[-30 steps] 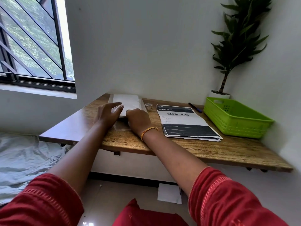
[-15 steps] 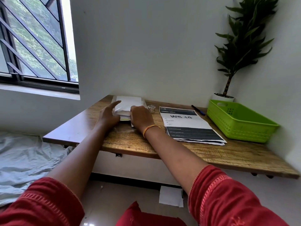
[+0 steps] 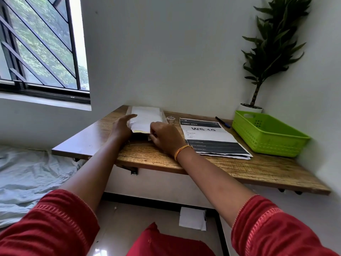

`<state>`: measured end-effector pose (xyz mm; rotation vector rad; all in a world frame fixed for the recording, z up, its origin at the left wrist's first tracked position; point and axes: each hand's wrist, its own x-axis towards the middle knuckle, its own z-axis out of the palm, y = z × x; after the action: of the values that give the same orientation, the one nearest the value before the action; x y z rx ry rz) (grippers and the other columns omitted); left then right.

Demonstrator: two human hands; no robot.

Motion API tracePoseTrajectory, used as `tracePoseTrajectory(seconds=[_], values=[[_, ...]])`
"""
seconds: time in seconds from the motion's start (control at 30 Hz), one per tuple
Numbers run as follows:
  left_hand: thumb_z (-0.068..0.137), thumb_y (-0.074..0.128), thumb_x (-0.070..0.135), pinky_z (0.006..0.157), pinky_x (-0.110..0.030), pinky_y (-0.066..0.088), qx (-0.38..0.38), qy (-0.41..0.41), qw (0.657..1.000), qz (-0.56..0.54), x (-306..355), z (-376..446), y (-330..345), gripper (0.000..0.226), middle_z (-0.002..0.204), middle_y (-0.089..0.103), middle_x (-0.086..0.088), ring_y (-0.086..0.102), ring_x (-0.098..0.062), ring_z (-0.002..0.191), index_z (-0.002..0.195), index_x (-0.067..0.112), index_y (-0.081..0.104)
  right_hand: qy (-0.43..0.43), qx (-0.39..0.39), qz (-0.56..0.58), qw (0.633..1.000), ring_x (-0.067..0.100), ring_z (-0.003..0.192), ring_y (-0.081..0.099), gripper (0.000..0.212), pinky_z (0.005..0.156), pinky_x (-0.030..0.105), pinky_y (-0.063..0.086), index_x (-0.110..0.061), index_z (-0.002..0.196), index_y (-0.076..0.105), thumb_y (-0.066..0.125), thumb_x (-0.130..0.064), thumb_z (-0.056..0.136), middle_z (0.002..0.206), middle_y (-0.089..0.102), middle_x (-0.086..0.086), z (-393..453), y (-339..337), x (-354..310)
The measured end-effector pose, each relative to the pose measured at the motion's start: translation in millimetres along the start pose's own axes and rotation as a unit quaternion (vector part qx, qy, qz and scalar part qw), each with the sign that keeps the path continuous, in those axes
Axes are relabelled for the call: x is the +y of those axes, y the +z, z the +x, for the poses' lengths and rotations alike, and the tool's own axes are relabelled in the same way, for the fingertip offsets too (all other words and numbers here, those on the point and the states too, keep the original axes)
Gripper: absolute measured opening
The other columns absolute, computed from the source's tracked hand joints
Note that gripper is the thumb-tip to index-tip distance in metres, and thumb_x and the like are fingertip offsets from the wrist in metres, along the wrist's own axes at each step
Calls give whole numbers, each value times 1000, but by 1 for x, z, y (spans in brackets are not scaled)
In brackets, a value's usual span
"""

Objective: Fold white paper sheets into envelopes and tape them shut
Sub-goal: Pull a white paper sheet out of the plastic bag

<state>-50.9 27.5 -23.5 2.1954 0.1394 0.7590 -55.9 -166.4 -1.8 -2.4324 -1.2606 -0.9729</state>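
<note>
White paper stack (image 3: 145,117) sits far left on the shelf (image 3: 258,167); left hand (image 3: 120,126) lies spread flat, right hand (image 3: 164,137) pinches its near edge. Several sheets may lift together.

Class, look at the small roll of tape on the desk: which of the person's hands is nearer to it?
Right. The right hand lies just in front of the tape roll, slightly to its left; the left hand is farther left, across the white paper.

Left arm: reaching forward, red sleeve pushed up past the elbow.
Left hand (image 3: 120,126): lying palm down, fingers extending flat.
Right arm: stretching forward, orange band circling the wrist.
Right hand (image 3: 164,136): curling, knuckles up, fingertips hidden.
</note>
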Motion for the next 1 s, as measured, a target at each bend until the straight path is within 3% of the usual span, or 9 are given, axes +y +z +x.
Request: tracePoseTrajectory(seconds=[0.2, 0.3, 0.4, 0.53, 0.6, 0.67, 0.8, 0.93, 1.0], values=[[80, 71, 17, 99, -40, 46, -2, 28, 1000, 6, 5, -3, -1, 44, 132, 58, -10, 53, -26, 121, 122, 26, 61, -57, 139, -11, 989, 24, 50, 59, 21, 43, 21, 32, -10, 98, 46, 59, -9, 82, 65, 64, 5, -8, -6, -2], [71, 78, 17, 94, -31, 48, 5, 171, 985, 2, 14, -11, -1, 35, 117, 67, -5, 62, -18, 110, 105, 22, 72, 3, 109, 57, 992, 25, 74, 69, 32, 55, 31, 51, -10, 110, 54, 59, -13, 78, 87, 73, 1, -6, -10, 3], [69, 77, 5, 91, -42, 52, -8, 245, 968, 47, 16, -12, 1, 27, 106, 72, -10, 65, -24, 106, 95, 13, 76, 142, 80, 193, 968, 21, 96, 62, 37, 79, 32, 52, -12, 108, 59, 67, -19, 73, 108, 65, 6, -4, -12, 9], [80, 71, 20, 85, -42, 54, 3, 207, 977, 59, 13, -11, 4, 21, 107, 72, -9, 67, -22, 102, 100, 13, 75, 437, 138, 349, 818, 25, 81, 57, 17, 68, 33, 46, -6, 87, 62, 55, -19, 79, 87, 59, 9, 3, -20, 8], [80, 71, 24, 82, -41, 55, -5, 197, 979, 52, 13, -11, 4, 23, 106, 72, -10, 68, -22, 99, 99, 13, 75, 556, 60, 408, 722, 22, 63, 51, 27, 56, 28, 40, -10, 85, 62, 45, -31, 83, 71, 54, 5, 3, -29, 8], [78, 72, 21, 82, -41, 56, -9, 189, 981, 46, 12, -11, 4, 21, 105, 73, -9, 68, -20, 99, 97, 14, 76, 577, -41, 521, 628, 20, 57, 50, 37, 48, 25, 44, -11, 102, 56, 38, -40, 90, 74, 52, 7, 2, -39, 8], [71, 77, 15, 81, -41, 56, -27, 184, 980, 66, 13, -11, 2, 23, 105, 73, -5, 68, -18, 100, 93, 18, 77, 547, -53, 630, 549, 33, 87, 65, 37, 44, 29, 57, -5, 131, 46, 49, -14, 95, 125, 54, 19, 0, -40, 6], [64, 81, 12, 89, -45, 53, -101, 150, 978, 106, 13, -14, -3, 45, 120, 67, 0, 61, -20, 115, 106, 23, 72, 550, -47, 609, 570, 31, 101, 59, 36, 72, 39, 57, 7, 122, 52, 51, 15, 87, 108, 57, 18, 2, -34, 10], [65, 78, 8, 95, -46, 49, -124, 125, 975, 132, 14, -15, -3, 53, 127, 63, -1, 55, -23, 121, 114, 26, 68, 557, -117, 547, 613, 27, 102, 53, 16, 66, 32, 57, -2, 95, 57, 54, 12, 88, 108, 52, 13, 2, -39, 13]])
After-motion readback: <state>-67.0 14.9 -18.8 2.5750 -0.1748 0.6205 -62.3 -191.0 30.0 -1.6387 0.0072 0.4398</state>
